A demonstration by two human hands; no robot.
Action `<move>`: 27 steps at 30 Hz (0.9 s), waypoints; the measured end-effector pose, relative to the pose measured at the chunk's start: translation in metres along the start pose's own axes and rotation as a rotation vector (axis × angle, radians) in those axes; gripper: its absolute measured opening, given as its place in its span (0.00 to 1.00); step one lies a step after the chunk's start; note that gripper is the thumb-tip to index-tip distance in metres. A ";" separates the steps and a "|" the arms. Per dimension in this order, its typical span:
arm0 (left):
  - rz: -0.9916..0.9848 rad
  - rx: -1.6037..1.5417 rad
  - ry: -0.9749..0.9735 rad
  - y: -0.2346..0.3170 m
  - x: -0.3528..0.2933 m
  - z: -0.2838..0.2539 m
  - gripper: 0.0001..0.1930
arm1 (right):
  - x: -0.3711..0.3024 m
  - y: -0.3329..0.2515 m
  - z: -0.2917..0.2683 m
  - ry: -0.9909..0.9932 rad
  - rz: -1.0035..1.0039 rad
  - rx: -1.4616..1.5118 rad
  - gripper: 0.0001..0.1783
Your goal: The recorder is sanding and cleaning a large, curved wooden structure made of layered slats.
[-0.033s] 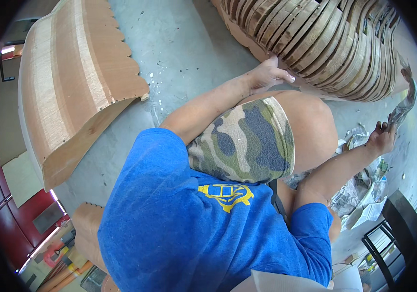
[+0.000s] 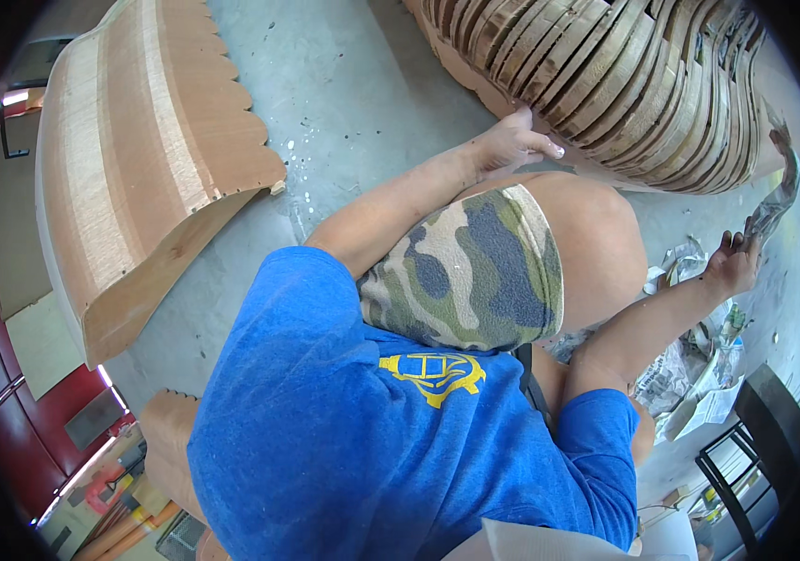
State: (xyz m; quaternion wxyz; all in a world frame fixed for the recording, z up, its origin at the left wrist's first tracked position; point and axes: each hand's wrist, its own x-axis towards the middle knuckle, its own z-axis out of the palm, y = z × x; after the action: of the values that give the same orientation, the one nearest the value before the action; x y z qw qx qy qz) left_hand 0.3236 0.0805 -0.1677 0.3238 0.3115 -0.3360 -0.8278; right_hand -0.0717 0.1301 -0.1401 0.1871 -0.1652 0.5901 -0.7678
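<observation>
A large curved form covered in many thin wooden slats [image 2: 624, 89] lies at the upper right, in front of my bent knee. My left hand [image 2: 510, 148] rests at its near edge, with thumb and a finger stretched apart; the other fingers are partly hidden. Whitish stuff coats one fingertip. Out to the right, my right hand [image 2: 735, 266] has its fingers closed on a long, twisted grey strip of what looks like newspaper [image 2: 778, 204]. The strip rises from the hand toward the right end of the slatted form. Whether they touch, I cannot tell.
A curved plywood shell [image 2: 129, 140] with a scalloped edge stands at the left. Crumpled newspaper [image 2: 685, 379] litters the floor by my right forearm. A black metal-legged chair [image 2: 774, 411] is at the lower right. White spots mark the grey floor [image 2: 344, 84].
</observation>
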 end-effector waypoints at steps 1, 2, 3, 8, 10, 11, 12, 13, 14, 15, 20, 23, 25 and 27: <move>-0.030 -0.019 0.008 -0.005 0.004 -0.004 0.34 | 0.003 0.002 0.000 -0.044 0.024 0.046 0.11; -0.043 -0.041 0.013 -0.006 0.003 -0.011 0.32 | 0.004 -0.001 0.004 -0.100 0.037 0.096 0.12; -0.032 -0.037 0.016 -0.009 0.004 -0.023 0.32 | 0.005 -0.004 0.007 -0.108 0.035 0.104 0.12; -0.373 0.842 -0.281 0.021 -0.027 -0.019 0.34 | -0.001 -0.005 0.059 -0.297 0.086 0.538 0.18; -0.447 1.158 -0.151 0.068 -0.047 -0.015 0.39 | -0.020 -0.007 0.107 -0.391 0.131 0.688 0.18; -0.450 1.213 -0.081 0.095 -0.053 -0.016 0.40 | -0.034 -0.005 0.131 -0.426 0.148 0.754 0.19; -0.452 1.265 -0.013 0.122 -0.057 -0.019 0.40 | -0.050 -0.005 0.152 -0.460 0.165 0.817 0.19; -0.435 1.422 0.087 0.144 -0.056 -0.023 0.37 | -0.064 -0.007 0.173 -0.495 0.134 0.806 0.19; -0.420 1.574 0.191 0.162 -0.053 -0.027 0.34 | -0.080 -0.008 0.189 -0.531 0.106 0.793 0.20; -0.560 1.632 0.193 0.187 -0.041 -0.015 0.36 | -0.104 -0.018 0.195 -0.542 0.077 0.714 0.17; -0.052 1.509 1.002 0.150 -0.009 -0.102 0.33 | -0.141 -0.031 0.202 -0.599 0.171 0.851 0.16; 0.327 0.830 1.120 0.025 0.047 -0.071 0.27 | -0.135 -0.030 0.180 -0.661 0.156 0.775 0.20; 0.183 0.649 0.827 -0.033 0.062 -0.034 0.39 | -0.125 -0.031 0.179 -0.686 0.041 0.714 0.21; 0.410 0.476 0.761 -0.074 0.066 0.010 0.42 | -0.137 -0.046 0.181 -0.691 0.007 0.649 0.19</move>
State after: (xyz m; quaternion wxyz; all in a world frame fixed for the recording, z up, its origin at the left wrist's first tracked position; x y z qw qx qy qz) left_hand 0.2533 0.0769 -0.2380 0.4997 0.5846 -0.4279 -0.4749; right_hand 0.1298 0.0544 -0.0555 0.4170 -0.3418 0.2234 -0.8120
